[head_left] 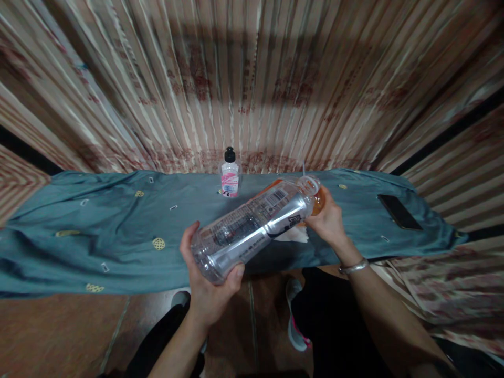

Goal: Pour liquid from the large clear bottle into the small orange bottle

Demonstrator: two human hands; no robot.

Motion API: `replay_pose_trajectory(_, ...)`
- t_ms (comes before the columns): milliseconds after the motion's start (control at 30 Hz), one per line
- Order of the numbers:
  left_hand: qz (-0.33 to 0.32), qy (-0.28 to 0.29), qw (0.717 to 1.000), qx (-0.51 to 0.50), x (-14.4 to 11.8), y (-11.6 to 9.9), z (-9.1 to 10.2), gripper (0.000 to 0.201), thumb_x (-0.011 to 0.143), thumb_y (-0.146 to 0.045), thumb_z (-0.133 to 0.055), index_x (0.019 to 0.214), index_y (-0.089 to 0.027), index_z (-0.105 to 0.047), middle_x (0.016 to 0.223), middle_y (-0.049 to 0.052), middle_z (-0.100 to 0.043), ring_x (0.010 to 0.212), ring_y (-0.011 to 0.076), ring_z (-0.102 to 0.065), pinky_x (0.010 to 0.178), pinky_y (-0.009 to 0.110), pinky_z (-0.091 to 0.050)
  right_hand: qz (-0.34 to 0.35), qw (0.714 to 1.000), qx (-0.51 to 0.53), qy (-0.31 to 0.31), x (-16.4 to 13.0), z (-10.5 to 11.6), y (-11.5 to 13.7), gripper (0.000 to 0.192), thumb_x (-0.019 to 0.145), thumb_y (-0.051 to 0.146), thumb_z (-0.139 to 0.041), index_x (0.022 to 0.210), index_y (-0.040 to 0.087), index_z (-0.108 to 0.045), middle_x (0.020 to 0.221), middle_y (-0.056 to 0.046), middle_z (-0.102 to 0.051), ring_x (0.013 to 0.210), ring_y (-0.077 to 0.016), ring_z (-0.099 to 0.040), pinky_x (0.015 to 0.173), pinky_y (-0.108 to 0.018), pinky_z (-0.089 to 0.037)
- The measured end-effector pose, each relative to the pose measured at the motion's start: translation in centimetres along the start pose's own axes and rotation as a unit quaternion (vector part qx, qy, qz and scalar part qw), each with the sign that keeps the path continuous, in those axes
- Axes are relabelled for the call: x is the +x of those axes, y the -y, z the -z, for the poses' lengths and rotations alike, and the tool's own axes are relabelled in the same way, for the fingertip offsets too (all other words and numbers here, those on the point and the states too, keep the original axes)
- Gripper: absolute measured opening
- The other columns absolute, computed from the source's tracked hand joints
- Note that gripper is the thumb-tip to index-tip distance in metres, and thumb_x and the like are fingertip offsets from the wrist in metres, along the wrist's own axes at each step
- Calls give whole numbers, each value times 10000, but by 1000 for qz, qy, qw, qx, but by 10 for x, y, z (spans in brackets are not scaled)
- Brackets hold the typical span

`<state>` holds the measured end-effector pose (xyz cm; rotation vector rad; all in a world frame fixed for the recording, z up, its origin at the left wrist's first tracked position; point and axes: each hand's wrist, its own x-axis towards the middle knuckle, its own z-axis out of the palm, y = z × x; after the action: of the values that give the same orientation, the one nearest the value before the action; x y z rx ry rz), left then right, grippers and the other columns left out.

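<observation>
A large clear plastic bottle (252, 226) with a silver printed label hangs tilted above the table, its neck up to the right. My left hand (210, 286) is closed round its base, thumb at the lower side. At the neck end, my right hand (328, 218) has its fingers curled round; a silver bangle sits on that wrist. Something orange and see-through (318, 203) shows behind the neck, against my right fingers; the bottle hides most of it. No cap is visible on the bottle's mouth. White paper (293, 234) lies under the bottle.
A small clear bottle (230, 176) with black cap and pink label stands at the table's back. A dark phone (399, 212) lies at the right. Green patterned cloth (118, 220) covers the narrow table. Pleated curtains (252, 79) hang behind; my legs are below the front edge.
</observation>
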<state>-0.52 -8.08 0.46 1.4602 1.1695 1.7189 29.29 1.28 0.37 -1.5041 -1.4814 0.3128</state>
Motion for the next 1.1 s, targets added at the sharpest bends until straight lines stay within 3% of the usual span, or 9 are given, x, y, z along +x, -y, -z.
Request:
replay_pose_trajectory(500,-24,-11,1000,17,2,-1,0,925,770,-481,-860,1525,-263,-371,1211,103,-574,983,269,-703,815,436,-642,-5,1000,-12,-12,0,1,5,903,628,478,-871,1437,220,-562,1279,-122,-773,1176,-357,-744,1082,-548,-569)
replay_pose_trajectory(833,-40,-19,998,38,4,-3,0,913,773,-515,-846,1511,-244,-381,1171,95,-588,960,253,-694,807,391,-621,-14,1000,-1,1,0,1,5,962,614,487,-882,1461,198,-530,1317,-154,-752,1202,-376,-731,1091,-568,-558)
replay_pose_trajectory(1100,-50,-18,997,49,7,-6,-1,881,786,-520,-833,1498,-240,-396,1132,76,-605,930,232,-698,816,380,-615,2,1000,6,-5,0,0,2,913,633,479,-880,1446,232,-545,1325,-121,-753,1215,-349,-730,1105,-541,-557)
